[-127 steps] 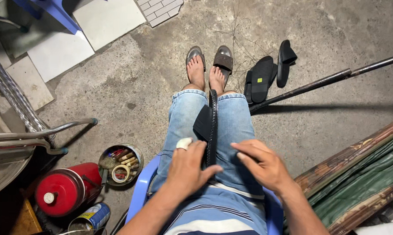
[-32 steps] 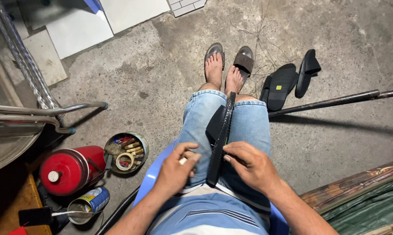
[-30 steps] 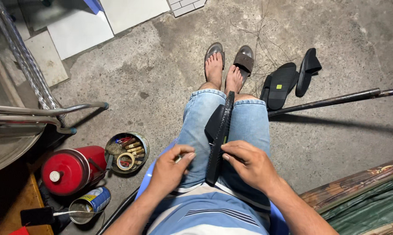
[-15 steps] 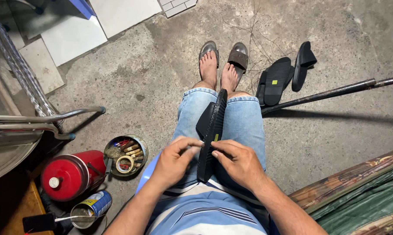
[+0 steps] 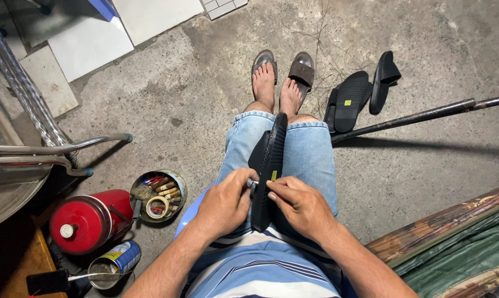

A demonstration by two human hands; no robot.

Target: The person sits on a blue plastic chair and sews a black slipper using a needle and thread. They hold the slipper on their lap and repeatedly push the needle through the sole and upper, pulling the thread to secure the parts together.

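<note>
Rough grey concrete floor (image 5: pixel 205 77), stained and cracked, seen from above over a lap in pale denim shorts.

Nearest: left hand (image 5: pixel 226 203) and right hand (image 5: pixel 300 205), fingers curled and pressed together from either side on one black rubber sandal (image 5: pixel 267 165). Stands on edge between the thighs, ridged sole turned right, heel end down between both hands, toe end up at the knees. Left thumb and forefinger pinching something small and pale against its edge; cannot tell what. Right fingertips flat against the sole beside a small yellow sticker.

Left of the knees: one round tin (image 5: pixel 158 195) of tape rolls and odd bits, one glossy red cylinder (image 5: pixel 89 221), one open can (image 5: pixel 113 265).

Further out: two bare feet in two brown slippers (image 5: pixel 303 70). Just right of them, two more black sandals (image 5: pixel 353 101), one sole-up, one on its side, beside one long dark metal rod (image 5: pixel 420 116). Pale floor tiles (image 5: pixel 89 47) at the far edge.
</note>
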